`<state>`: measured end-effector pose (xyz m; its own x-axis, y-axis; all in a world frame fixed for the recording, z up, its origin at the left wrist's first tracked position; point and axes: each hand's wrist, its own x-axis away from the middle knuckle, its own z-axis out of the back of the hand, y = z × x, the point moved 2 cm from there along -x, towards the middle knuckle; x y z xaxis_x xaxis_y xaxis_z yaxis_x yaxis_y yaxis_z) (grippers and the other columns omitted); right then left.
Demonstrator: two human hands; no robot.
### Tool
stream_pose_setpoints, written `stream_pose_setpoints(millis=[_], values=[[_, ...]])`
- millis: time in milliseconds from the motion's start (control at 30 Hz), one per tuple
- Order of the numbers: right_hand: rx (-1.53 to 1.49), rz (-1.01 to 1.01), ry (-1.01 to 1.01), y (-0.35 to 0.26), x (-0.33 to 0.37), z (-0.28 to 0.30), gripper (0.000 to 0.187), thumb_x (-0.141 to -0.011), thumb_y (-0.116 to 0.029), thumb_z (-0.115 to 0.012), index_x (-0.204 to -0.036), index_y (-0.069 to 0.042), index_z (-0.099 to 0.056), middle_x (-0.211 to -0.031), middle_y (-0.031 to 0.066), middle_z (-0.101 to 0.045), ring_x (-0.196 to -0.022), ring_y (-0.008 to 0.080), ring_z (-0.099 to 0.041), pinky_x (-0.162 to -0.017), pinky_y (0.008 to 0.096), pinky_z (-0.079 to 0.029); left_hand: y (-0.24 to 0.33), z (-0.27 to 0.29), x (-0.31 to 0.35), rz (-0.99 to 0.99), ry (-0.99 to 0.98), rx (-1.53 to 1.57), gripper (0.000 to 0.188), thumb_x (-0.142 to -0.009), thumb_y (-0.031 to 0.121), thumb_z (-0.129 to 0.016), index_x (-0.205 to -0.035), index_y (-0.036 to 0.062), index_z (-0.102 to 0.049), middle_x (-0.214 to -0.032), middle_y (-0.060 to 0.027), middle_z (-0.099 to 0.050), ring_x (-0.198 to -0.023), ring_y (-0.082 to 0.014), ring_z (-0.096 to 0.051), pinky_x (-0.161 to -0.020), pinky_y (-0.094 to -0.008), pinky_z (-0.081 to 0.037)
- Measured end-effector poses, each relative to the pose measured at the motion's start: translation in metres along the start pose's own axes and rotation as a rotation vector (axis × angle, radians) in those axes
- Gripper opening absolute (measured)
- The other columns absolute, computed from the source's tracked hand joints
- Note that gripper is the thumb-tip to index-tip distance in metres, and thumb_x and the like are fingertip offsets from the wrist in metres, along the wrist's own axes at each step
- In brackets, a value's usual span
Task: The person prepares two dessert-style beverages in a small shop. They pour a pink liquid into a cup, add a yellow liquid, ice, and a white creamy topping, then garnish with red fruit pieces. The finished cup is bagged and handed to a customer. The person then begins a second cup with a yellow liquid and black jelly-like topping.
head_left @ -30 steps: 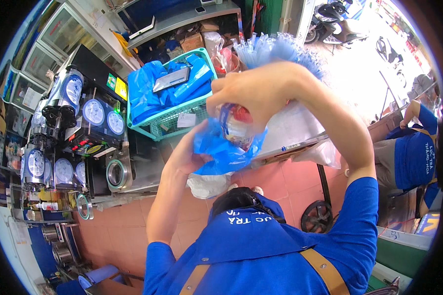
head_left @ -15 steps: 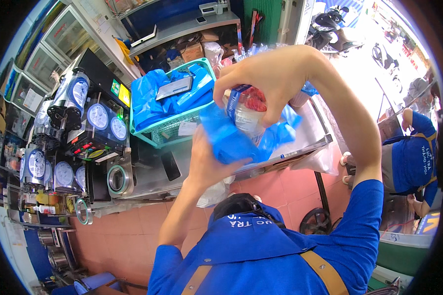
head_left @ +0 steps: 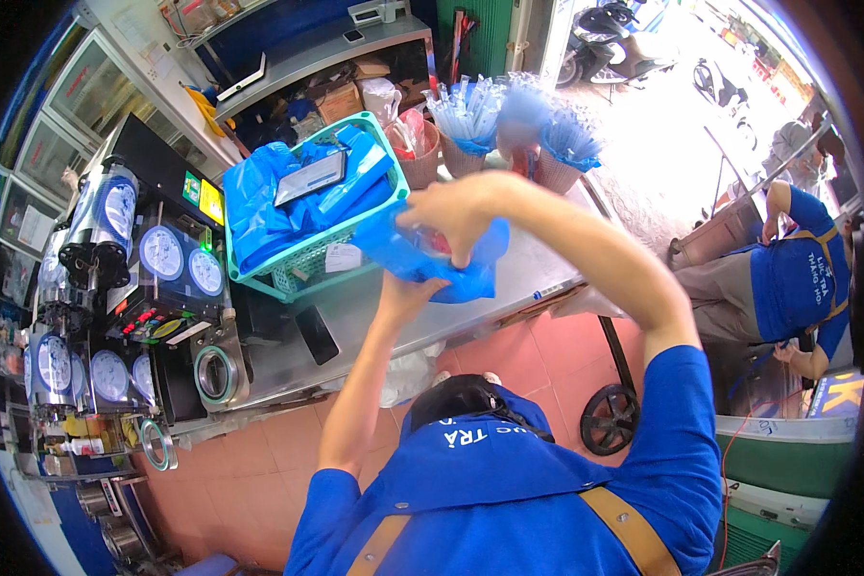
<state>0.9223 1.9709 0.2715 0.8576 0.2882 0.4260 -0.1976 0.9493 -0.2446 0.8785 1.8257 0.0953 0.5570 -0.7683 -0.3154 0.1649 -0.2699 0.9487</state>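
Note:
My left hand (head_left: 411, 291) grips a blue plastic bag (head_left: 470, 278) from its near left side, above the metal counter (head_left: 538, 264). From above, my right hand (head_left: 456, 216) reaches into the bag's mouth with its fingers curled round a cup (head_left: 439, 242). Only a bit of the cup's red top shows between the fingers; the bag and my hand hide the rest. Just left of the bag stands a turquoise basket (head_left: 307, 252) of folded blue bags (head_left: 259, 206). A phone (head_left: 312, 178) lies on those bags.
Holders with wrapped straws (head_left: 466, 110) stand at the counter's far side. A dark phone (head_left: 317, 334) lies near the front edge. Cup-sealing machines (head_left: 168, 259) fill the left. A co-worker (head_left: 787, 278) in blue stands at the right; motorbikes (head_left: 610, 48) are parked outside.
The cup has gone down into the blue bag with my right hand; before, its side and red contents showed above the bag. The view has shifted, and the straw holders now show.

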Motion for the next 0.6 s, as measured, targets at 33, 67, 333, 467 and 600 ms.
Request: stream_pose_setpoints(millis=[33, 67, 333, 467, 600], values=[[0.036, -0.048, 0.062, 0.01, -0.012, -0.027, 0.087, -0.054, -0.021, -0.087, -0.134, -0.009, -0.056, -0.132, 0.0217, -0.056, -0.119, 0.0418, -0.057, -0.092, 0.0516, -0.053, -0.021, 0.0, 0.001, 0.023, -0.029, -0.08, 0.083, -0.071, 0.019, -0.092, -0.138, 0.0039, -0.045, -0.131, -0.0102, -0.058, -0.116, -0.0231, -0.06, -0.098, -0.0397, -0.05], [0.054, -0.075, 0.052, 0.027, -0.033, -0.061, 0.089, -0.051, -0.02, -0.09, -0.133, -0.008, -0.057, -0.137, 0.0214, -0.05, -0.121, 0.0455, -0.053, -0.095, 0.0535, -0.053, -0.039, 0.0, 0.001, -0.009, -0.057, -0.188, 0.089, -0.069, 0.021, -0.093, -0.141, 0.0035, -0.043, -0.134, -0.0103, -0.056, -0.119, -0.0233, -0.058, -0.1, -0.0402, -0.048], [0.068, -0.213, 0.275, 0.045, -0.073, -0.168, 0.07, -0.058, -0.019, -0.087, -0.122, -0.001, -0.063, -0.132, 0.0182, -0.051, -0.123, 0.0391, -0.052, -0.084, 0.0444, -0.06, -0.08, 0.015, 0.025, 0.103, -0.077, -0.217, 0.1, -0.06, 0.032, -0.097, -0.14, 0.0021, -0.045, -0.147, -0.016, -0.047, -0.136, -0.0295, -0.046, -0.11, -0.0436, -0.039], [0.109, -0.118, 0.826, 0.044, -0.03, -0.154, 0.046, -0.075, -0.022, -0.075, -0.116, -0.002, -0.065, -0.13, 0.021, -0.053, -0.12, 0.0386, -0.053, -0.089, 0.0487, -0.052, -0.036, 0.005, 0.023, 0.065, 0.24, -0.559, 0.084, -0.069, 0.032, -0.092, -0.133, -0.0013, -0.049, -0.138, -0.0174, -0.05, -0.129, -0.034, -0.049, -0.108, -0.0451, -0.039], [-0.334, -0.517, 0.88, 0.064, 0.012, -0.145, 0.039, -0.083, -0.026, -0.071, -0.112, -0.001, -0.063, -0.124, 0.0236, -0.06, -0.114, 0.0379, -0.058, -0.09, 0.0481, -0.05, -0.008, -0.012, 0.011, 0.076, 0.39, -0.942, 0.059, -0.076, 0.025, -0.085, -0.118, -0.0021, -0.053, -0.117, -0.0167, -0.057, -0.114, -0.0361, -0.053, -0.096, -0.0469, -0.043]])
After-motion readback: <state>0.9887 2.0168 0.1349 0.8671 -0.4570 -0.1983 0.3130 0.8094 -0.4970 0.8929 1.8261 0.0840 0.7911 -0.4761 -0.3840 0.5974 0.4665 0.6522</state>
